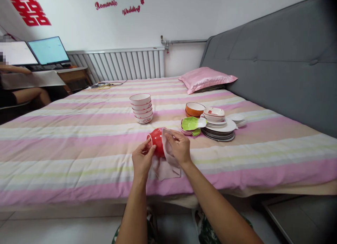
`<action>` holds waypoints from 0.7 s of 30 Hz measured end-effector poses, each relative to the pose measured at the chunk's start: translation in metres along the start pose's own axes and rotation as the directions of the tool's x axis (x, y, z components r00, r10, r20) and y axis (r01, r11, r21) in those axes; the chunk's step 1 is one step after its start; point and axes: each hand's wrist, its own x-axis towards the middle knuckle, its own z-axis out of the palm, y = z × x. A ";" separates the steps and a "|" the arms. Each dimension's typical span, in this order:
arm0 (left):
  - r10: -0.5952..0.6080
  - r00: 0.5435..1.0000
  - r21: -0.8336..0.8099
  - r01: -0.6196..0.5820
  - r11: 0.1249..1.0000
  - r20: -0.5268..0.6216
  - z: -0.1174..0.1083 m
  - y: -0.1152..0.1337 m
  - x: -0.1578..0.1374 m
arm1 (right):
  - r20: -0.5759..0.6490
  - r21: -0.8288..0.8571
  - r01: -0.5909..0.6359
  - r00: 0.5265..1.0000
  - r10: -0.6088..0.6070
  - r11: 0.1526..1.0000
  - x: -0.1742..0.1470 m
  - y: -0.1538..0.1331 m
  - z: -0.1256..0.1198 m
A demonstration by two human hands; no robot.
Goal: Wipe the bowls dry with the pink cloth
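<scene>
A red bowl [158, 146] is tipped on its side above the near part of the bed. Its rim is pinched between the thumb and fingers of my left hand [143, 156]. My right hand [180, 146] is closed on a pale pink cloth [168, 151], pressed against the bowl's outside and base. Part of the cloth hangs down onto the striped bedspread [100, 160]. Beyond my left hand stands a stack of white bowls with red rims [141, 109].
Right of my hands are a green leaf-shaped dish [191, 123], orange bowls [195, 108], stacked plates [223, 126] and small white dishes [238, 119]. A pink pillow [206, 79] lies by the grey headboard [279, 58]. Another person's leg [33, 95] shows at a desk with monitors, far left.
</scene>
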 end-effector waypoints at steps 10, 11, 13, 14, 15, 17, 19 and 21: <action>-0.026 1.000 -0.016 0.026 1.000 0.001 0.001 0.005 -0.002 | 0.196 -0.222 0.269 0.954 -0.227 0.937 -0.011 -0.005 0.004; -0.021 1.000 -0.014 0.022 1.000 0.003 0.001 0.005 -0.002 | 0.165 -0.224 0.266 0.958 -0.233 0.937 -0.012 -0.004 0.005; -0.019 1.000 -0.009 0.019 1.000 0.006 0.001 0.004 -0.001 | 0.079 -0.227 0.226 0.974 -0.213 0.947 -0.014 0.001 0.009; -0.020 1.000 -0.007 0.020 1.000 0.007 0.001 0.004 -0.001 | 0.031 -0.218 0.187 0.982 -0.185 0.958 -0.014 0.002 0.010; -0.023 1.000 -0.007 0.023 1.000 0.008 0.000 0.003 -0.001 | -0.018 -0.200 0.137 0.989 -0.144 0.970 -0.015 0.004 0.012; -0.027 1.000 -0.005 0.027 1.000 0.010 0.000 0.003 -0.001 | -0.098 -0.149 0.028 0.994 -0.043 0.988 -0.015 0.006 0.014; -0.028 1.000 -0.003 0.028 1.000 0.010 0.000 0.004 -0.002 | -0.132 -0.108 -0.068 0.990 0.054 0.992 -0.014 0.007 0.014; -0.030 0.999 -0.001 0.030 1.000 0.011 0.000 0.005 -0.003 | -0.143 -0.081 -0.150 0.980 0.137 0.985 -0.013 0.008 0.014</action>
